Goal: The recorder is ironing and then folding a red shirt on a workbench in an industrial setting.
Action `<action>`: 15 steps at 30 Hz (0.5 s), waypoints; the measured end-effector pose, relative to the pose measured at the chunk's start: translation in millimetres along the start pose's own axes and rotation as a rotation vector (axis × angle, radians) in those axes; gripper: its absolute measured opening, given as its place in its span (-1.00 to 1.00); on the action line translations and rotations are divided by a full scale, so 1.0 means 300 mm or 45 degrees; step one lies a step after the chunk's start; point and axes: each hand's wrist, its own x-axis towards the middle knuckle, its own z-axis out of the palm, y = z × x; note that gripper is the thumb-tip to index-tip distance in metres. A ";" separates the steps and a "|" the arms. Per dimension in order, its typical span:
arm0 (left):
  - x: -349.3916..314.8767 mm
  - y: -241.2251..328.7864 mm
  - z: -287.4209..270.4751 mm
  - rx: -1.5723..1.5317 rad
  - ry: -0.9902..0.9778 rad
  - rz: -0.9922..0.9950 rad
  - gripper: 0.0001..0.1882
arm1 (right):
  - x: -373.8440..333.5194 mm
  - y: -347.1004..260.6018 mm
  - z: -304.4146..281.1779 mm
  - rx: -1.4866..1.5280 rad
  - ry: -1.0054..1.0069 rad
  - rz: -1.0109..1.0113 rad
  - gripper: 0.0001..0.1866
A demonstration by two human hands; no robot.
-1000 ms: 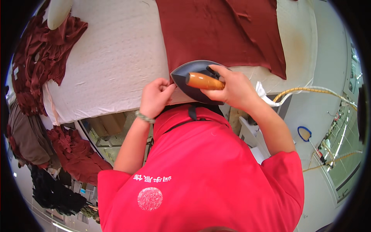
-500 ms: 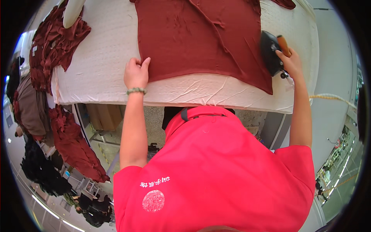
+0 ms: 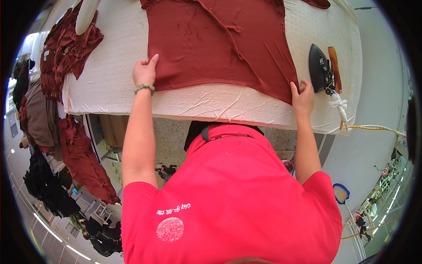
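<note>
A dark red garment [image 3: 215, 48] lies spread on the white padded ironing table [image 3: 198, 103], with a long crease running down its right half. My left hand [image 3: 145, 72] is closed on its left edge near the lower corner, thumb pointing up. At the lower right corner, my right hand [image 3: 302, 97] pinches the fabric edge between thumb and fingers. Just right of that hand, an iron [image 3: 320, 68] with a black soleplate and a wooden handle [image 3: 334, 69] rests on the table, untouched.
Crumpled dark red garments [image 3: 70, 53] lie at the table's left end, under a pale rounded arm [image 3: 86, 16]. More red cloth [image 3: 85, 158] hangs below. A cord [image 3: 373, 128] runs right from the iron. Beyond the table's right edge is a light grey surface [image 3: 380, 79].
My right hand has let go of the iron and moved left to the garment's lower right corner. The iron now rests apart from the cloth. My left hand keeps its hold.
</note>
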 end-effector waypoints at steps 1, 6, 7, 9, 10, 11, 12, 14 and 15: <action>0.013 -0.021 -0.026 0.004 -0.069 0.002 -0.46 | -0.010 0.019 0.007 0.330 -0.186 0.163 -0.58; 0.020 -0.096 -0.197 -0.076 -0.334 -0.110 -0.47 | -0.001 0.070 -0.150 1.067 -0.596 0.269 -0.73; -0.026 -0.089 -0.238 -0.315 -0.375 -0.117 -0.58 | -0.021 0.086 -0.185 1.077 -0.599 0.264 -0.73; -0.106 -0.122 -0.304 -0.554 -0.403 -0.125 -0.69 | -0.077 0.120 -0.245 0.942 -0.727 0.230 -0.77; -0.147 -0.166 -0.325 -0.535 -0.423 -0.121 -0.71 | -0.115 0.139 -0.253 0.947 -0.737 0.220 -0.77; -0.188 -0.204 -0.342 -0.516 -0.451 -0.117 -0.74 | -0.161 0.162 -0.265 0.943 -0.843 0.347 -0.76; -0.247 -0.232 -0.347 -0.515 -0.443 -0.125 -0.74 | -0.189 0.176 -0.268 0.933 -0.951 0.475 -0.75; -0.359 -0.268 -0.319 -0.439 -0.418 -0.046 -0.71 | -0.202 0.180 -0.279 0.676 -0.978 0.404 -0.75; -0.368 -0.291 -0.297 -0.447 -0.410 -0.063 -0.71 | -0.197 0.178 -0.285 0.415 -0.985 0.333 -0.75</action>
